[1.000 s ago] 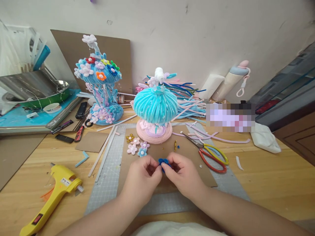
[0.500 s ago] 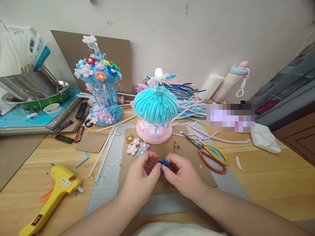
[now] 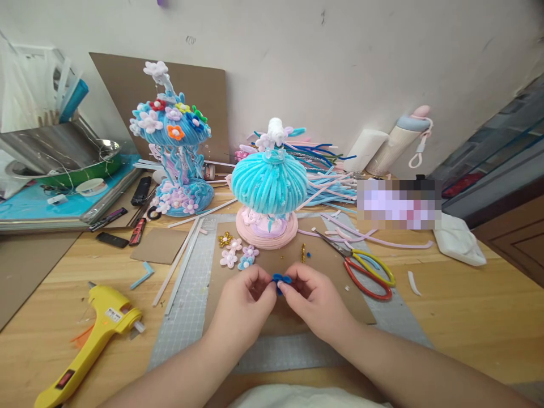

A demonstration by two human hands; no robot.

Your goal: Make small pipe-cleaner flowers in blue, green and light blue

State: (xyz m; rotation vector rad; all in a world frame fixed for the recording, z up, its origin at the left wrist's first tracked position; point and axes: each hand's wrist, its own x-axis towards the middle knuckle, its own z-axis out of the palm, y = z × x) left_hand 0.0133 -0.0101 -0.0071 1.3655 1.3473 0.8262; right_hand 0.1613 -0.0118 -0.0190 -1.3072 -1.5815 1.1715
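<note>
Between my two hands is a small dark blue pipe-cleaner flower, partly hidden by fingertips. My left hand pinches its left side, and my right hand pinches the right side with the thumb across its front. Both hands are above a brown cardboard sheet. Just beyond my left hand lie several finished flowers, among them a gold one and a pale pink one. Behind the hands stands a turquoise pipe-cleaner lamp-like piece on a round pink base.
Scissors with red and yellow handles lie at right. A yellow glue gun rests at left. Another blue flowered piece stands at the back left, loose pipe cleaners at the back. A grey cutting mat lies beneath the cardboard.
The fingers have shifted slightly around the blue flower, and more of its petals show above the fingertips. Both hands still grip it.
</note>
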